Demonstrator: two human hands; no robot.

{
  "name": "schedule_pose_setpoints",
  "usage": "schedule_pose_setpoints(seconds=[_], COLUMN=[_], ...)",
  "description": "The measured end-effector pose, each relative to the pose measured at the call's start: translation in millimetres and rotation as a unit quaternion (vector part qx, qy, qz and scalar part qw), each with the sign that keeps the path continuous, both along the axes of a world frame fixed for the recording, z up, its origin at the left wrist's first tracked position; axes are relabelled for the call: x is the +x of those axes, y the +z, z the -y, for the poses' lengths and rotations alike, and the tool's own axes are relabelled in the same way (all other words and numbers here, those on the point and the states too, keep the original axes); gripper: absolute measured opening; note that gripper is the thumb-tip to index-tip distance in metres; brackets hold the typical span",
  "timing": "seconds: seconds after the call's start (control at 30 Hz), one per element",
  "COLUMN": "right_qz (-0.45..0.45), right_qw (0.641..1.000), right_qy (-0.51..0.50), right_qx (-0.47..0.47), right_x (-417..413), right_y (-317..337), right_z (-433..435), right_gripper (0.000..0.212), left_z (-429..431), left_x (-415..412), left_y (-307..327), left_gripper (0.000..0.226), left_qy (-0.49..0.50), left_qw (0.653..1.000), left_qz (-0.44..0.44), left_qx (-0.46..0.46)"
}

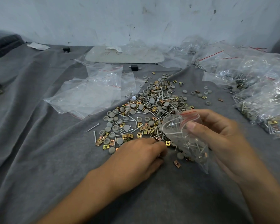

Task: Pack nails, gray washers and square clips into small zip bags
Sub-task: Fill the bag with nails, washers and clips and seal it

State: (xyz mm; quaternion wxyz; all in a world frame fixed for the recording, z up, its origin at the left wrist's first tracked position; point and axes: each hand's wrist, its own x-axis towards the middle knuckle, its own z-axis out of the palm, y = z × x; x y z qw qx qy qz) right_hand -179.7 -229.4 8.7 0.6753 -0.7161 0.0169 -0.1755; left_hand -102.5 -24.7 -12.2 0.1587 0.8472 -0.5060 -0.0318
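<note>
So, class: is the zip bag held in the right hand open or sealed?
Open. The zip bag gapes at its mouth in a wide loop by the right hand; nails and gray washers lie inside.

Wrinkled gray cloth point(39, 143): loose hardware pile point(145, 113), empty zip bags point(94, 92), filled bags point(262, 94).

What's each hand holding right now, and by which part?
The right hand pinches the small zip bag at its open red-striped mouth. The left hand touches the pile; whether it grips anything cannot be told.
</note>
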Motion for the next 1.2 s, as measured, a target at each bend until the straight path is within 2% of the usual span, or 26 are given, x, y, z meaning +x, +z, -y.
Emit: schedule_pose_setpoints(seconds=[0.17,0.3,0.43,0.53,0.63,0.93,1.2], right_qz=[-0.009,-0.021,-0.023,-0.033,-0.038,-0.039,-0.044], right_qw=[1.000,1.000,1.000,0.999,0.999,0.998,0.998], right_qy=[-0.005,0.002,0.006,0.010,0.010,0.020,0.025], right_qx=[-0.002,-0.007,0.001,0.011,-0.007,-0.049,-0.044], right_x=[-0.6,-0.4,-1.7,-2.7,-2.1,-2.2,-3.0], right_y=[-0.8,0.6,1.7,1.8,1.0,0.4,0.2], right_z=[2.1,1.5,-0.4,-2.3,-5.6,-10.8,-11.7], right_gripper=[0.053,0.049,0.032,0.032,0.031,0.029,0.032], left_z=[-3.6,-8.9,-12.9,-15.5,-15.8,-8.5,-6.4], left_x=[5.1,15.7,25.1,26.9,23.7,13.9,16.2], left_y=[1.7,2.2,11.2,20.7,28.9,27.7,28.5], left_gripper=[0.010,0.011,0.013,0.011,0.010,0.013,0.008], left_qy=[0.016,0.058,0.110,0.141,0.143,0.098,0.138], left_qw=[0.999,0.997,0.986,0.969,0.947,0.947,0.898], left_qz=[-0.027,-0.013,-0.016,-0.029,-0.082,-0.130,-0.221], left_qx=[-0.017,-0.057,-0.126,-0.201,-0.276,-0.277,-0.354])
